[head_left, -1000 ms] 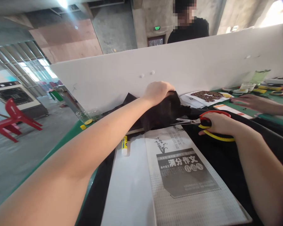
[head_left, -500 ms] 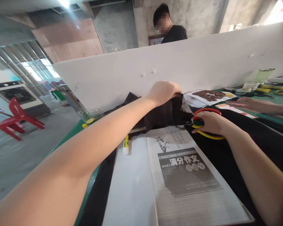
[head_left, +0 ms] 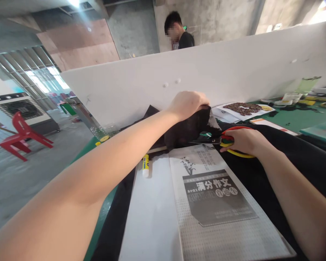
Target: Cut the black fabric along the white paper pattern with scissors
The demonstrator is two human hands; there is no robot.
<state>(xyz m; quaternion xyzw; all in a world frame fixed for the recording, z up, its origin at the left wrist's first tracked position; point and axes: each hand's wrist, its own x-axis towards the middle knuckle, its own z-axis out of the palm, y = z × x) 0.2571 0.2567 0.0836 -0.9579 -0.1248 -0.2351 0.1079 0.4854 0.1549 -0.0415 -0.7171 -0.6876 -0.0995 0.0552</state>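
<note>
Green bench w/ white divider behind: left hand (head_left: 188,104) pinches limp black cloth (head_left: 188,128) up taut, right hand (head_left: 243,140) closed round scissors (head_left: 226,140) just beside; cloth looks light, floppy, best gripped near cut.

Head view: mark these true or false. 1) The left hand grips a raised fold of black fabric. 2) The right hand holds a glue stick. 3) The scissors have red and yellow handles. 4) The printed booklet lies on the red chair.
1) True: the left hand pinches up the black fabric.
2) False: the right hand holds the scissors; the glue stick lies apart on the white sheet.
3) True.
4) False: the printed booklet lies on the table, over black cloth; the red chair stands on the floor at far left.
</note>
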